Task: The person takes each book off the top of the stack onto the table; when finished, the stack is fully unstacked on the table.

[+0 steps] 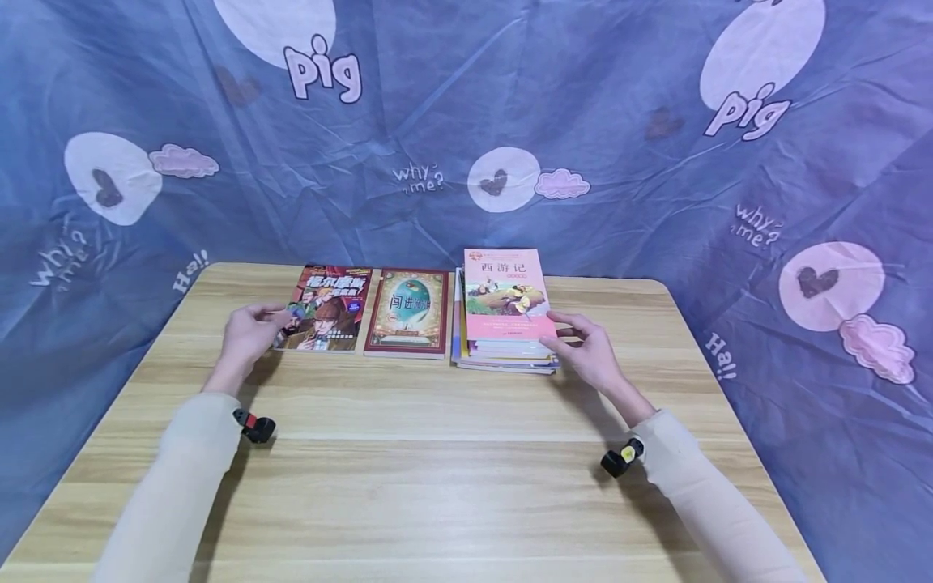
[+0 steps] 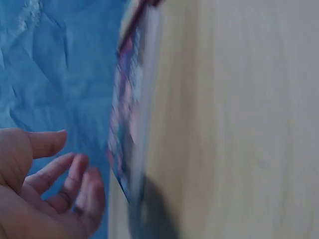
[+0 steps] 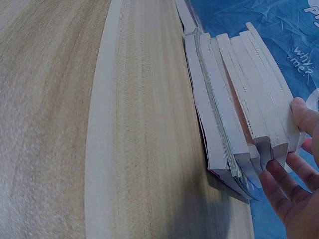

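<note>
In the head view my left hand (image 1: 251,330) is beside the left edge of a comic-style book (image 1: 328,312) with cartoon figures on its cover. The left wrist view shows that hand's thumb and fingers apart, holding nothing, near the blurred book (image 2: 127,109). My right hand (image 1: 586,356) is at the right side of a stack of books (image 1: 503,363). Its thumb (image 3: 303,115) and fingers pinch the near right corner of the top pink book (image 1: 506,295), while other fingertips touch the ends of the books beneath. A red-bordered book (image 1: 406,316) lies flat between comic and stack.
The books stand in a row along the far edge of a wooden table (image 1: 408,486). A blue printed cloth (image 1: 452,97) hangs behind and at both sides. Small black devices (image 1: 258,427) are strapped to both sleeved wrists.
</note>
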`<state>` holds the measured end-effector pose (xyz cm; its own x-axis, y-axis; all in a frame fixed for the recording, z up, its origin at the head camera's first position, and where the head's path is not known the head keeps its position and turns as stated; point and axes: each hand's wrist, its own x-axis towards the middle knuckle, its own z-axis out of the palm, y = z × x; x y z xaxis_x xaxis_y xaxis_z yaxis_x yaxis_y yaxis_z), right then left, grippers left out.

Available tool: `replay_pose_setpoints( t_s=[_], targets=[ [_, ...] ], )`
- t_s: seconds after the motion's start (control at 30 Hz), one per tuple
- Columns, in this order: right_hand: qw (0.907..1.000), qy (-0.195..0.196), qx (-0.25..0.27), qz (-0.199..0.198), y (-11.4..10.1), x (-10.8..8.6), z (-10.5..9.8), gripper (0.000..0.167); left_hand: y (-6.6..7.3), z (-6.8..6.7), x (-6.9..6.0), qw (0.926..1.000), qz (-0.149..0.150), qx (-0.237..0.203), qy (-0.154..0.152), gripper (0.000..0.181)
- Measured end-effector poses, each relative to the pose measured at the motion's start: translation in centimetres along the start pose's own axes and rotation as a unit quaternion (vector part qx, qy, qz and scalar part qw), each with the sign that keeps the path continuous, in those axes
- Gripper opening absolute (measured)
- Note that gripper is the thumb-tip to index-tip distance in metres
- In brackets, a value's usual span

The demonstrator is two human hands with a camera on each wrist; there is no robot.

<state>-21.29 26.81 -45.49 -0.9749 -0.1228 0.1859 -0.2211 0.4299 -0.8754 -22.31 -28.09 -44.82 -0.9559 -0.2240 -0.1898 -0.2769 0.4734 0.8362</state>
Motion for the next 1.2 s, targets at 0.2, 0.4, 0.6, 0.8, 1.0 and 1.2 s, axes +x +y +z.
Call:
replay_pose_setpoints(
  t_s=[0.2, 0.4, 0.6, 0.8, 1.0, 1.2],
  targets=[
    [1.0, 0.0, 0.001, 0.004, 0.0, 0.0, 0.0, 0.049, 3.7, 3.7, -1.0, 0.9941, 0.048, -0.092, -0.031, 0.044],
    [1.0, -0.002, 0.007, 0.0, 0.0, -0.1, 0.0, 0.049, 6.8, 9.0, -1.5, 0.981, 0.07, -0.163, -0.077, 0.041],
    [1.0, -0.001, 0.009, 0.005, 0.1, -0.2, -0.1, 0.049, 9.4, 14.2, -2.8, 0.9701, 0.061, -0.197, -0.128, 0.039],
    [0.9999, 0.001, 0.004, 0.009, 0.0, -0.2, -0.1, 0.049, 11.9, 17.9, -4.3, 0.9607, 0.057, -0.218, -0.162, 0.041],
    [0.9999, -0.001, 0.001, 0.01, 0.0, -0.1, -0.1, 0.049, 13.2, 20.3, -5.0, 0.9564, 0.042, -0.231, -0.173, 0.04],
    [1.0, -0.001, 0.004, 0.009, -0.3, 0.0, 0.0, 0.049, 13.7, 21.6, -5.2, 0.9496, 0.011, -0.255, -0.182, 0.044]
  ],
)
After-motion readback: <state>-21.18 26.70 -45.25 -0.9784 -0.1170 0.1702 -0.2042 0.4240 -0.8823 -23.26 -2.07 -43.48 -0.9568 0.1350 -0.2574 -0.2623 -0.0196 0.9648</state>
